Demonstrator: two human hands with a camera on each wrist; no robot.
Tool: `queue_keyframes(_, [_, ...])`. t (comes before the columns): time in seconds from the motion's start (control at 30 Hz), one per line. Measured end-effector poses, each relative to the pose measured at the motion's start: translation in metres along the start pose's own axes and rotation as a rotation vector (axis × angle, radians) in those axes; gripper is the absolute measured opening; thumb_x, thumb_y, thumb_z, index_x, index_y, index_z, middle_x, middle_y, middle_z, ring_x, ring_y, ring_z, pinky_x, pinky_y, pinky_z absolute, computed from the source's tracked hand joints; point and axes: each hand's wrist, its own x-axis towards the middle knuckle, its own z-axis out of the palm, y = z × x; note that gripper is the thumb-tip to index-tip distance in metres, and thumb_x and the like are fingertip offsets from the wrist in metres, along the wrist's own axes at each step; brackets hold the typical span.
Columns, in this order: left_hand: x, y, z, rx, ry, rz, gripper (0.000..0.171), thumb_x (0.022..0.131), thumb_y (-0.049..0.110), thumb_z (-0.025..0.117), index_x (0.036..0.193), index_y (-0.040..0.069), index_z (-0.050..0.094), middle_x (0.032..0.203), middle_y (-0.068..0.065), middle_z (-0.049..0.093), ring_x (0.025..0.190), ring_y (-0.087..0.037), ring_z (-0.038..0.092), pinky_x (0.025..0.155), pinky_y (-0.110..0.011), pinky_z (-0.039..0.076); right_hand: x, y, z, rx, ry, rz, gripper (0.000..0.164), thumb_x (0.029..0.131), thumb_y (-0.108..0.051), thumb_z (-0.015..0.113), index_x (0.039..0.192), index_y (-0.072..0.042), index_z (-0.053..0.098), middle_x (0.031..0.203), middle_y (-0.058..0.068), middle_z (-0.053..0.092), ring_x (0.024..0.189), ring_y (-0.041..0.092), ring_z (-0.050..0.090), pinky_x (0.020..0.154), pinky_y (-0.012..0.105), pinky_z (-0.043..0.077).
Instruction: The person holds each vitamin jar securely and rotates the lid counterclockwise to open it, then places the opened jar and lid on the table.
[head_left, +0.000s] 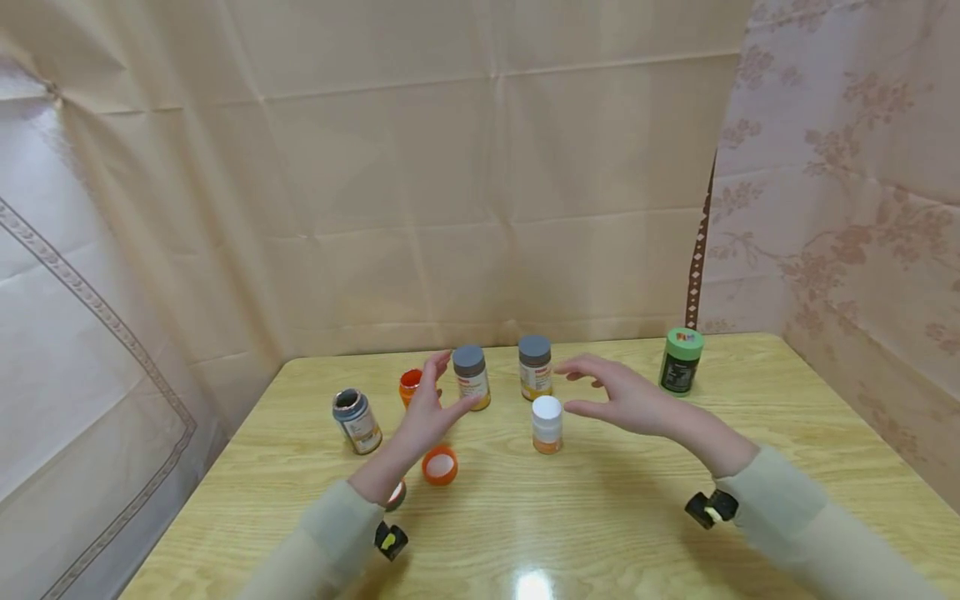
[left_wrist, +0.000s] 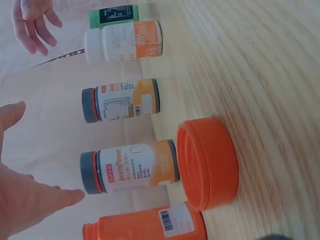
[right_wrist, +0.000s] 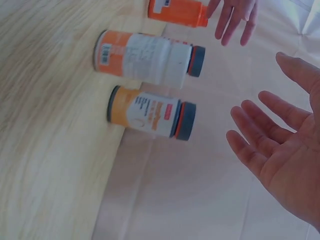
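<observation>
Nearby, an orange cap (head_left: 440, 465) lies by the left hand (head_left: 427, 410), whose thumb and fingers are apart. Slightly farther, a white bottle (head_left: 547, 427) stands near the right hand (head_left: 628, 398), fingers likewise apart from thumb. Behind stand two grey-lidded jars (head_left: 536, 372).

Wood-grain bench (head_left: 615, 517), enclosed on three sides.
Creased beige cloth (head_left: 495, 167) behind; whitish cloth (head_left: 67, 400) with patterned band (head_left: 112, 318) at left; pinkish floral cloth (head_left: 862, 208) at right, brown diamond strip (head_left: 698, 254) bordering it; bright glare (head_left: 534, 585) on bench top.
</observation>
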Motion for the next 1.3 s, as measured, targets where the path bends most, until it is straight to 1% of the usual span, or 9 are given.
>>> queue_keyframes(0.07, [0.004,-0.002,0.004,-0.001,0.0,-0.008,0.079,0.087,0.014,0.075,0.148,0.008,0.025,0.154,-0.017,0.028,0.14,-0.037,0.025,0.108,-0.057,0.027,-0.003,0.004,0.0,-0.008,0.008,0.001,0.047,0.093,-0.024,0.068,0.132,-0.002,0.053,0.126,0.012,0.058,0.116,0.031,0.055,0.094,0.055,0.043])
queue_keyframes(0.1, [0.003,0.003,0.005,-0.009,-0.004,-0.014,0.08,0.087,0.013,0.074,0.149,0.006,0.024,0.155,-0.018,0.026,0.141,-0.038,0.024,0.108,-0.058,0.026,-0.005,0.006,0.0,-0.01,0.014,0.002,0.047,0.093,-0.024,0.068,0.131,-0.002,0.053,0.126,0.012,0.058,0.115,0.032,0.055,0.094,0.056,0.043])
queue_keyframes(0.3, [0.011,-0.003,0.012,-0.025,0.009,-0.069,0.086,0.088,0.018,0.073,0.152,0.008,0.017,0.157,-0.019,0.02,0.142,-0.04,0.02,0.108,-0.061,0.023,-0.013,0.013,0.001,-0.013,0.035,0.021,0.047,0.094,-0.026,0.067,0.132,-0.002,0.053,0.126,0.013,0.058,0.115,0.033,0.055,0.092,0.055,0.045])
queue_keyframes(0.33, [0.015,-0.011,0.014,-0.025,0.019,-0.07,0.087,0.088,0.02,0.074,0.152,0.01,0.017,0.157,-0.018,0.02,0.142,-0.039,0.02,0.108,-0.061,0.023,-0.014,0.014,0.001,-0.016,0.034,0.026,0.047,0.094,-0.027,0.066,0.132,-0.003,0.053,0.126,0.013,0.058,0.115,0.033,0.055,0.092,0.054,0.045])
queue_keyframes(0.5, [0.023,-0.022,0.017,-0.08,0.043,-0.091,0.087,0.087,0.018,0.075,0.151,0.01,0.017,0.156,-0.022,0.018,0.142,-0.042,0.018,0.109,-0.06,0.023,-0.02,0.019,0.004,-0.016,0.043,0.04,0.047,0.093,-0.027,0.067,0.132,-0.004,0.054,0.125,0.011,0.059,0.114,0.032,0.055,0.091,0.052,0.046])
queue_keyframes(0.63, [0.028,-0.029,0.017,-0.14,0.037,-0.118,0.089,0.088,0.014,0.074,0.151,0.009,0.012,0.155,-0.025,0.017,0.143,-0.04,0.016,0.111,-0.056,0.02,-0.025,0.024,0.006,-0.004,0.048,0.036,0.045,0.093,-0.026,0.067,0.13,-0.003,0.054,0.123,0.01,0.059,0.113,0.032,0.056,0.09,0.053,0.046])
queue_keyframes(0.77, [0.031,-0.033,0.019,-0.172,0.017,-0.156,0.09,0.089,0.014,0.072,0.152,0.008,0.007,0.154,-0.027,0.02,0.143,-0.038,0.018,0.112,-0.054,0.02,-0.032,0.028,0.007,0.002,0.036,0.064,0.045,0.094,-0.027,0.067,0.13,-0.003,0.055,0.125,0.013,0.059,0.114,0.033,0.055,0.09,0.054,0.046])
queue_keyframes(0.9, [0.036,-0.037,0.021,-0.166,0.011,-0.179,0.09,0.09,0.016,0.072,0.151,0.008,0.007,0.151,-0.029,0.024,0.141,-0.04,0.022,0.11,-0.055,0.023,-0.039,0.034,0.008,0.006,0.024,0.108,0.045,0.094,-0.028,0.066,0.13,-0.004,0.054,0.125,0.013,0.058,0.114,0.034,0.055,0.091,0.054,0.045])
queue_keyframes(1.3, [0.054,-0.052,0.029,-0.173,0.026,-0.226,0.081,0.087,0.014,0.074,0.146,0.006,0.019,0.142,-0.026,0.04,0.131,-0.039,0.038,0.106,-0.052,0.032,-0.057,0.042,0.008,-0.01,0.042,0.121,0.044,0.093,-0.028,0.068,0.127,-0.003,0.056,0.122,0.016,0.06,0.11,0.034,0.057,0.087,0.052,0.048])
